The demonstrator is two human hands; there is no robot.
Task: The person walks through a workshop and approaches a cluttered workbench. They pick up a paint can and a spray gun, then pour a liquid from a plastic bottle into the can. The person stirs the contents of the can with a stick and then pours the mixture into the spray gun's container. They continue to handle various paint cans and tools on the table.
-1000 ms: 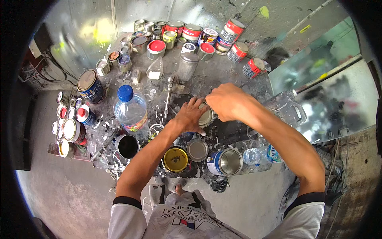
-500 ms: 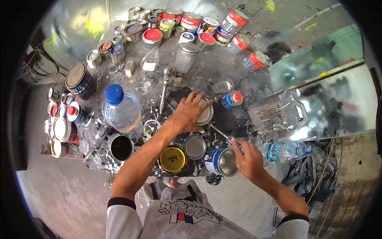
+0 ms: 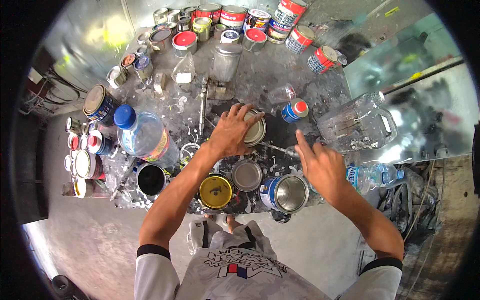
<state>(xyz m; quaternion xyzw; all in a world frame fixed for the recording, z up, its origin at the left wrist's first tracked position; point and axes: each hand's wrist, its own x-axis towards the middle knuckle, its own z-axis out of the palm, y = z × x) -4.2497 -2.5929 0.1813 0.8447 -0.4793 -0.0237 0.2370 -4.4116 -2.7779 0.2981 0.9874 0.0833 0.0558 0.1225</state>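
Note:
Over the bench's middle, my left hand (image 3: 231,130) has its fingers spread around a round paint can (image 3: 257,131) with a pale lid, gripping its upper rim. My right hand (image 3: 322,169) is closed around the dark handle of a slim, paint-stained metal tool (image 3: 274,147), with its index finger stretched along it. The tool's tip meets the can's rim at the lower right; whether it sits under the lid I cannot tell. Below the can lie a grey round tin (image 3: 246,175), a yellow-topped tin (image 3: 216,192) and a blue-and-white can (image 3: 285,194) showing bare metal.
A large blue-capped bottle (image 3: 147,139) and a dark-filled cup (image 3: 151,180) stand left. A small red-capped can (image 3: 295,110), a clear jug (image 3: 357,122) and a water bottle (image 3: 375,177) are to the right. Several paint cans (image 3: 232,20) line the back.
My right hand has shifted slightly up and right, its index finger now straighter along the tool. My left hand stays on the can. The whole view has shifted a little.

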